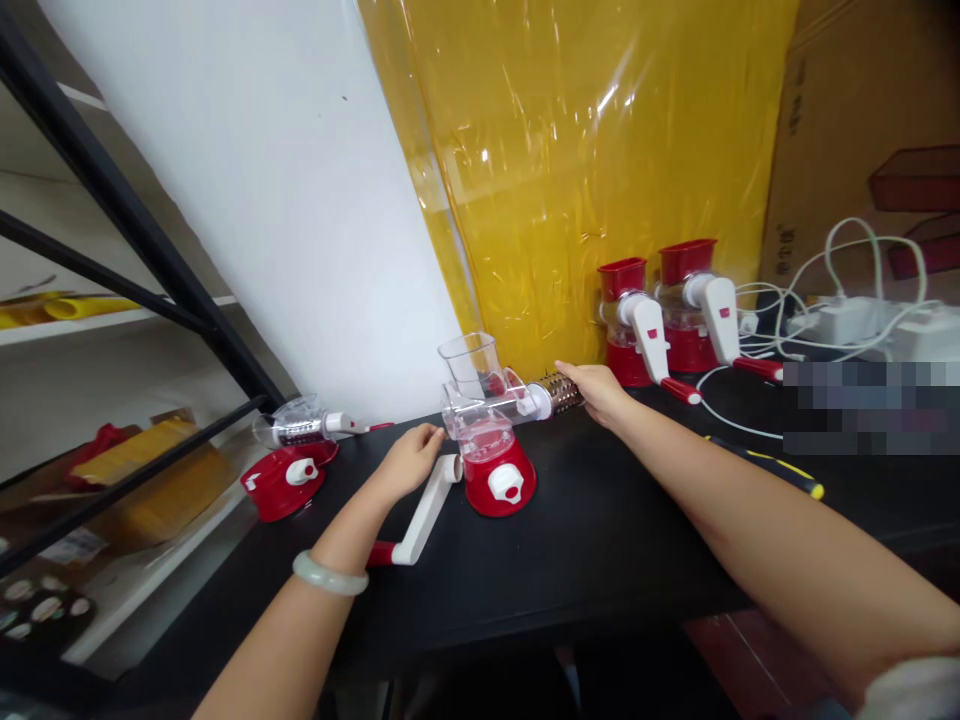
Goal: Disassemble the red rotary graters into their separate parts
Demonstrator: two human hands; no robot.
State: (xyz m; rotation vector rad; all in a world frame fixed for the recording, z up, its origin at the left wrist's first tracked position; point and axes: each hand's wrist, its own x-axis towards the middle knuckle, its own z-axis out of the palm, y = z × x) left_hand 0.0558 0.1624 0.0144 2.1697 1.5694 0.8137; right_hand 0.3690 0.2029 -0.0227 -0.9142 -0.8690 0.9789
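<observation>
A rotary drum grater [501, 480] stands on the black table, with a red base, a white knob and a clear housing and hopper [469, 368]. My right hand [598, 392] grips a perforated metal grater drum [564, 393] by its outer end. The drum's white hub points at the right end of the clear barrel. My left hand [411, 457] has its fingers drawn together by the barrel's left end; what they hold, if anything, is hidden. Just below that hand is a white crank handle [426, 515] with a red grip.
Another grater [283, 480] lies at the left, its clear part tipped over. Two assembled red graters [628, 325] stand at the back right, near white cables and power adapters [855, 320]. A yellow-black tool [787, 474] lies behind my right forearm. Black shelving [225, 345] borders the left.
</observation>
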